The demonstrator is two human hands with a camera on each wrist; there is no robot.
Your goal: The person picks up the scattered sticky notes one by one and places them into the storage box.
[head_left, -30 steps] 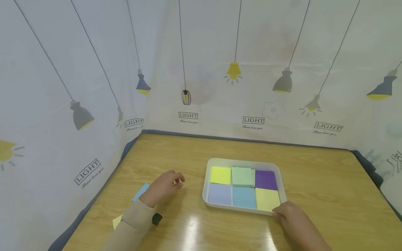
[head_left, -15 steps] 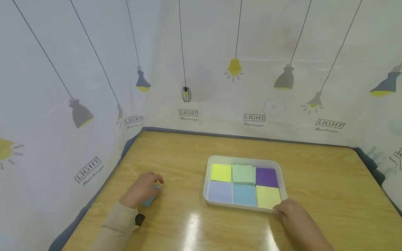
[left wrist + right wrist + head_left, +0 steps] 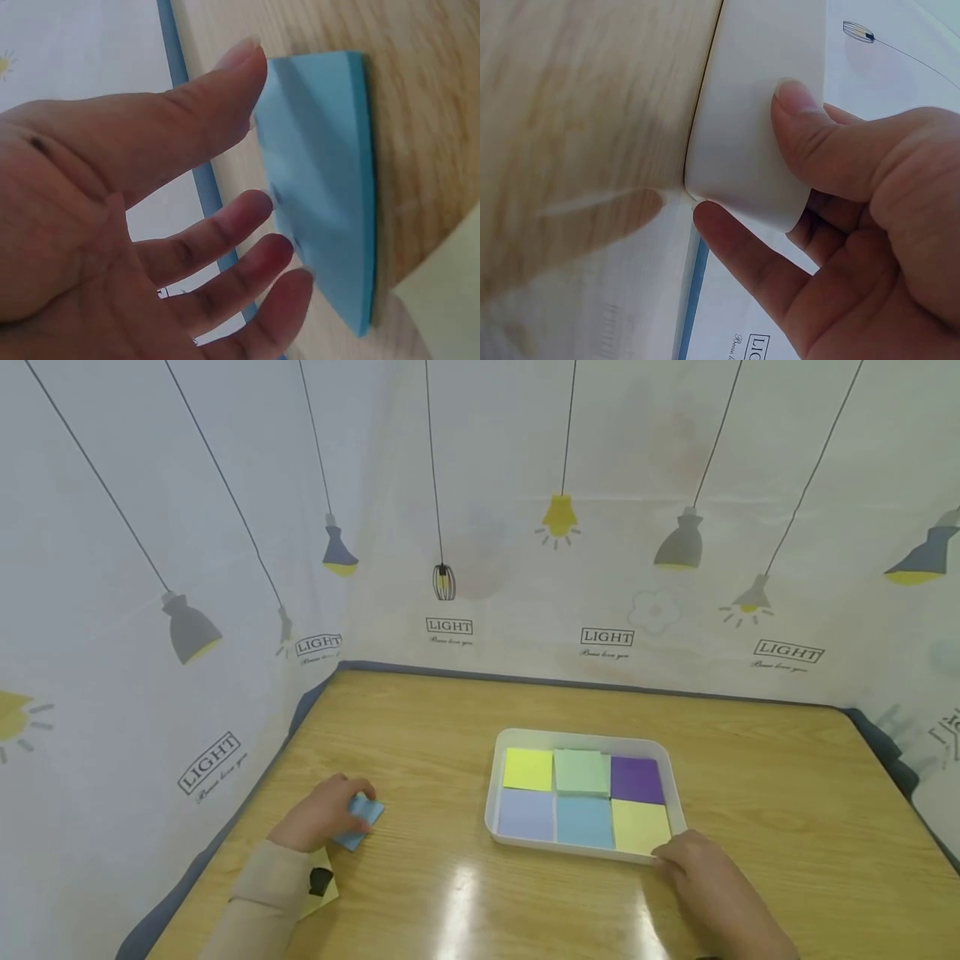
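A blue sticky-note pad [image 3: 367,811] lies on the table at the left. My left hand [image 3: 315,817] hovers at it, thumb and fingers spread; in the left wrist view, the fingertips come right at one edge of the blue pad [image 3: 322,165]. Toward the right, my right hand [image 3: 708,877] grips the near right corner of a white tray [image 3: 567,851]. In the right wrist view, the thumb presses the outer side of the tray wall [image 3: 739,127], and some fingers are hidden behind it.
Inside the tray, sticky notes sit in two rows: yellow [image 3: 528,768], green [image 3: 581,772], purple [image 3: 637,779], lavender [image 3: 526,814], blue [image 3: 584,822] and pale yellow [image 3: 640,827]. Another pale yellow note [image 3: 324,900] lies under my left wrist. A lamp-print curtain [image 3: 495,527] encloses the wooden table [image 3: 427,727].
My left hand has moved leftward and back to the blue pad, which has shifted slightly right from under the forearm. My right hand keeps its grip on the tray corner.
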